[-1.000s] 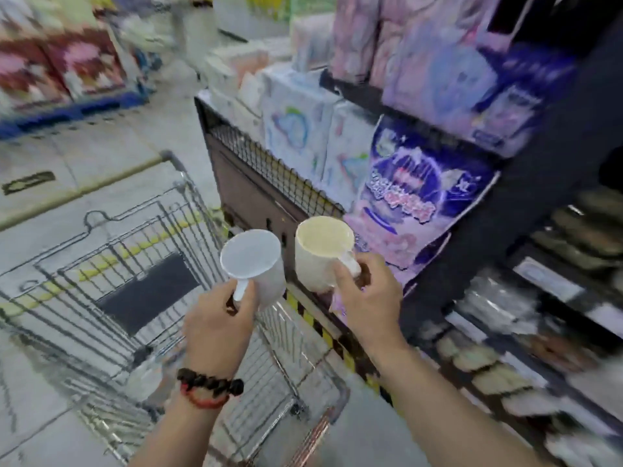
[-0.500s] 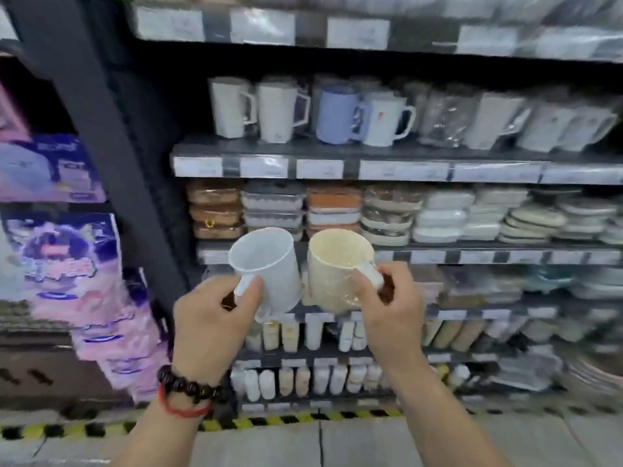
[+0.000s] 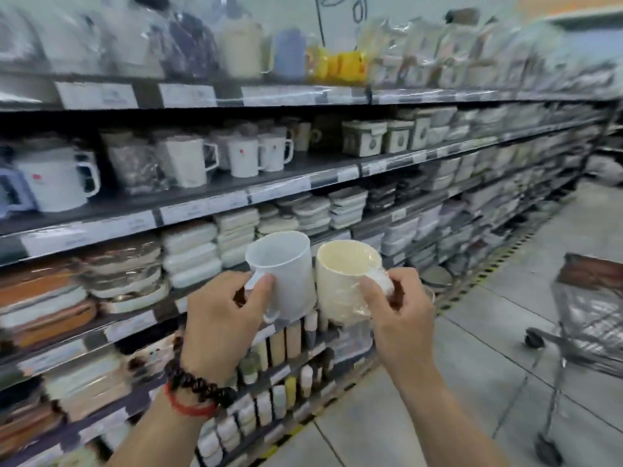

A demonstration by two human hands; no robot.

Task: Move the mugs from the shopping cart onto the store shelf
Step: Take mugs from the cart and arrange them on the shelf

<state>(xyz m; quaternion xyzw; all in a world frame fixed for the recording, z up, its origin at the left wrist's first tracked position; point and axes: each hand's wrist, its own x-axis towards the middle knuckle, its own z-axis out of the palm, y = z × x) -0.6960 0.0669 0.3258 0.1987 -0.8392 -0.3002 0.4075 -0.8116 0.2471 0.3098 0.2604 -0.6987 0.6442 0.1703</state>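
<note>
The left hand (image 3: 219,318) grips the handle of a white mug (image 3: 283,271), thumb laid over the top of the handle and fingers curled behind it. The right hand (image 3: 397,315) pinches the handle of a cream mug (image 3: 340,281), which looks wrapped in clear film. The 2 mugs are held upright side by side in the air in front of the store shelf (image 3: 236,193), their sides touching or very nearly so; which of the 2 cannot be told. Both mouths tip slightly toward the camera and both mugs look empty.

A dark beaded bracelet (image 3: 199,385) and a red cord (image 3: 188,407) sit on the left wrist.

On the shelf board above the held mugs stand shelved mugs (image 3: 242,160), white ones with small red marks on their sides; the marks are too blurred to read. Further left on that board is a larger white cup with a dark handle (image 3: 59,183). Price labels (image 3: 202,210) run along the shelf edges, but their print is smeared and no word, brand or number can be made out. Below are stacked lidded containers (image 3: 188,254) in film. A yellow package (image 3: 337,67) sits on the top board.

The shopping cart (image 3: 590,318) stands at the right on the tiled floor (image 3: 472,348), well apart from the hands. A yellow and black striped line (image 3: 488,264) runs along the foot of the shelving.
</note>
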